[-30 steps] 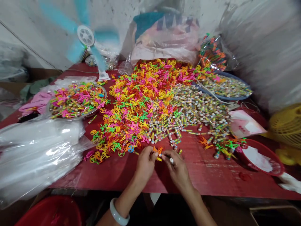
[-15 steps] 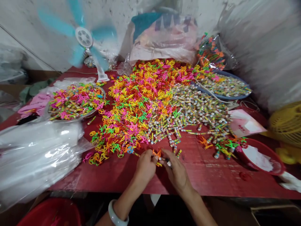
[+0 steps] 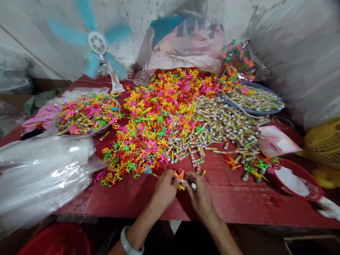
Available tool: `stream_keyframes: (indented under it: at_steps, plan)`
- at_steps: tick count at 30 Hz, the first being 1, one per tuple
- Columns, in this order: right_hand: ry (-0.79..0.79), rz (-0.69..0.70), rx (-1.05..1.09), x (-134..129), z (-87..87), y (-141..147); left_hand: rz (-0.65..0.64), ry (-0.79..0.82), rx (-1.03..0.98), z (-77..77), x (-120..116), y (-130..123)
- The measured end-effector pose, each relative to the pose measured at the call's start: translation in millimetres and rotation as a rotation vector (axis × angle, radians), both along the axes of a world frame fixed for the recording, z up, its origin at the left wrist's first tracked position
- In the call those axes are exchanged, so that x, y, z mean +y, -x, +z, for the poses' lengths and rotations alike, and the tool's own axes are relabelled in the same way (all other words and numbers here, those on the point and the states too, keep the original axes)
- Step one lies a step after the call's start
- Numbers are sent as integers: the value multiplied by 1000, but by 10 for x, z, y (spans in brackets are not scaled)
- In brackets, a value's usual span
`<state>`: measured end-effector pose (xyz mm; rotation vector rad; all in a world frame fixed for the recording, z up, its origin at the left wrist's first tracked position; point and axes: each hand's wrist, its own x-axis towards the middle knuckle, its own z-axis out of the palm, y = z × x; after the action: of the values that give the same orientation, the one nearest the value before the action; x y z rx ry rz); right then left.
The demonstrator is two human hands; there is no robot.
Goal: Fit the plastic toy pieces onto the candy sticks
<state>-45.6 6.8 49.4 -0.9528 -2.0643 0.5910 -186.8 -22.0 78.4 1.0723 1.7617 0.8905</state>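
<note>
My left hand (image 3: 165, 187) and my right hand (image 3: 199, 194) meet over the front of the red table (image 3: 228, 202), fingertips almost touching. Pinched in the left fingers is a small orange plastic piece (image 3: 181, 174). The right fingers close on a small tube with a white end (image 3: 193, 185). A bit of yellow (image 3: 181, 187) shows below the fingertips; whose part it is I cannot tell. Just beyond lie a heap of bright plastic pieces (image 3: 148, 124) and a heap of small printed tubes (image 3: 220, 124).
Left stand a filled metal bowl (image 3: 119, 106), clear plastic bags (image 3: 53, 170) and a spinning blue fan (image 3: 97, 43). A large sack (image 3: 186, 46) lies behind the heaps. On the right are a blue tray (image 3: 276, 110), a red basket (image 3: 317, 187) and a yellow basket (image 3: 325, 141).
Both hands stay together in nearly the same spot. The orange piece and the tube's white end show slightly more between the fingers. The whole view has shifted a little.
</note>
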Motion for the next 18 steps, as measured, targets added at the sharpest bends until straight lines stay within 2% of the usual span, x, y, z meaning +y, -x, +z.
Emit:
stream_keyframes:
  at_steps: [5, 9, 14, 18]
  plan:
    - [-97, -100, -25, -65, -97, -20, -2, 12, 57, 7, -25, -16]
    - [-122, -69, -31, -76, -36, 9, 11, -62, 65, 9, -55, -88]
    - [-102, -155, 32, -30, 49, 98, 84, -115, 64, 6, -55, -136]
    - [-210, -108, 28, 40, 62, 131, 100, -133, 56, 2, -32, -117]
